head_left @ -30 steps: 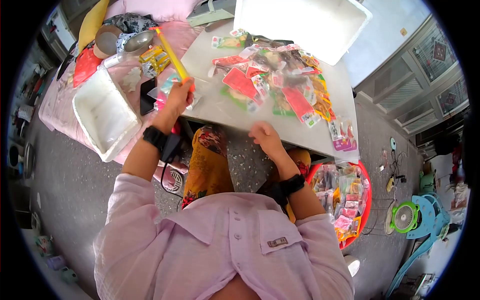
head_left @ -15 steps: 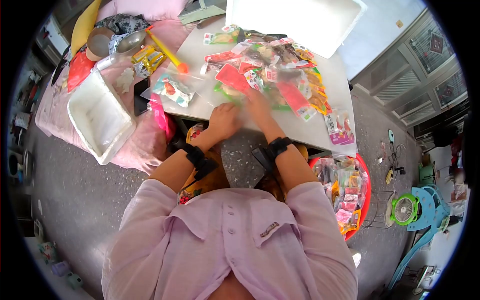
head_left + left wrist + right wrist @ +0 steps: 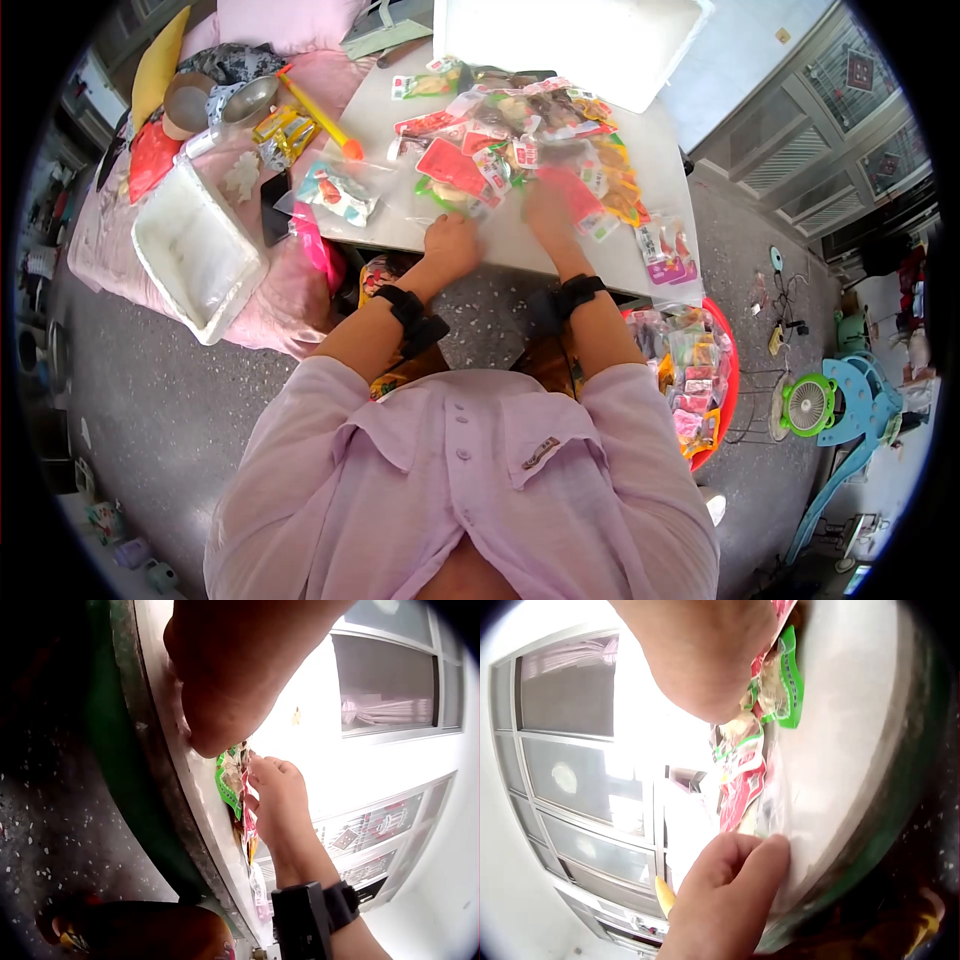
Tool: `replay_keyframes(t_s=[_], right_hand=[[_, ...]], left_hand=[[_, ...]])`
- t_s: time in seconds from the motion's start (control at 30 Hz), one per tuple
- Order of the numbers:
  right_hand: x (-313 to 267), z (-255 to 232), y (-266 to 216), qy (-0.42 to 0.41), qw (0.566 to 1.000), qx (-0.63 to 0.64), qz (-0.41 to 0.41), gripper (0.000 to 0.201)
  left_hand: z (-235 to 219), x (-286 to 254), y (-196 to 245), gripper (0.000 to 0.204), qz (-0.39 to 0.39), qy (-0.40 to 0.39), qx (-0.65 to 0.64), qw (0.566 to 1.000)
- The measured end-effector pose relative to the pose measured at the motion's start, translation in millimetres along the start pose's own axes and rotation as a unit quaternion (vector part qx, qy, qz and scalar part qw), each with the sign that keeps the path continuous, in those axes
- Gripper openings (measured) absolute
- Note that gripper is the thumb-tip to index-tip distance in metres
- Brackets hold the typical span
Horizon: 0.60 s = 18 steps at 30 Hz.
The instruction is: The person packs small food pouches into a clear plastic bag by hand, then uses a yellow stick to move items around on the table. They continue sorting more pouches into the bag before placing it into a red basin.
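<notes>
At the table's near edge, my left hand point(image 3: 452, 245) has its fingers curled, and in the right wrist view thumb and finger pinch the edge of a clear plastic bag point(image 3: 778, 799). My right hand point(image 3: 550, 218), blurred in the head view, is over the near side of a pile of sealed food packets point(image 3: 530, 115). Its fingers look loose and apart in the left wrist view, close to a green-edged packet point(image 3: 227, 787). A red packet point(image 3: 452, 165) lies just beyond both hands. The bag barely shows from above.
A yellow tube with an orange end point(image 3: 322, 120) lies at the table's left, near a patterned packet in clear plastic point(image 3: 340, 193). White foam boxes stand behind the pile point(image 3: 560, 40) and on the bed point(image 3: 195, 250). A red basin point(image 3: 733, 380) of packets sits at lower right.
My left hand has let go of the yellow tube, which now lies at the left, and has moved right to the table's front edge. My right hand has reached forward to the packets.
</notes>
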State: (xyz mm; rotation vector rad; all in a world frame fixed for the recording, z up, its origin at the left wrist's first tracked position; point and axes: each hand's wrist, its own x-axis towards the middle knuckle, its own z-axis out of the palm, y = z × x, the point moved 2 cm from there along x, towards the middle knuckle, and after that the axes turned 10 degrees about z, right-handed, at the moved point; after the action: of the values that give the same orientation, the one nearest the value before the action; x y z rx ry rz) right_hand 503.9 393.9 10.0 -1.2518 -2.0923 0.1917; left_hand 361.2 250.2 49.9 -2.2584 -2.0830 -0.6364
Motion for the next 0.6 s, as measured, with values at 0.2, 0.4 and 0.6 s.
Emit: replay_keyframes(t_s=[0.2,0.4,0.6], right_hand=[[6.6,-21.5,-1.4,0.076,0.991,-0.106,0.013,0.026],[8.2,-18.7,35.1,0.009,0.990,-0.139,0.034,0.024],[12.1,-29.0,34.8,-0.012,0.988,-0.153,0.024,0.021]], left_hand=[[5.3,5.5,-0.7,0.023,-0.020,-0.043,-0.027,0.998],[10.5,2.6,-0.7,0.025,-0.031,-0.076,-0.043,0.996],[-14.1,-1.9,4.3,0.027,-0.030,-0.054,-0.026,0.998]])
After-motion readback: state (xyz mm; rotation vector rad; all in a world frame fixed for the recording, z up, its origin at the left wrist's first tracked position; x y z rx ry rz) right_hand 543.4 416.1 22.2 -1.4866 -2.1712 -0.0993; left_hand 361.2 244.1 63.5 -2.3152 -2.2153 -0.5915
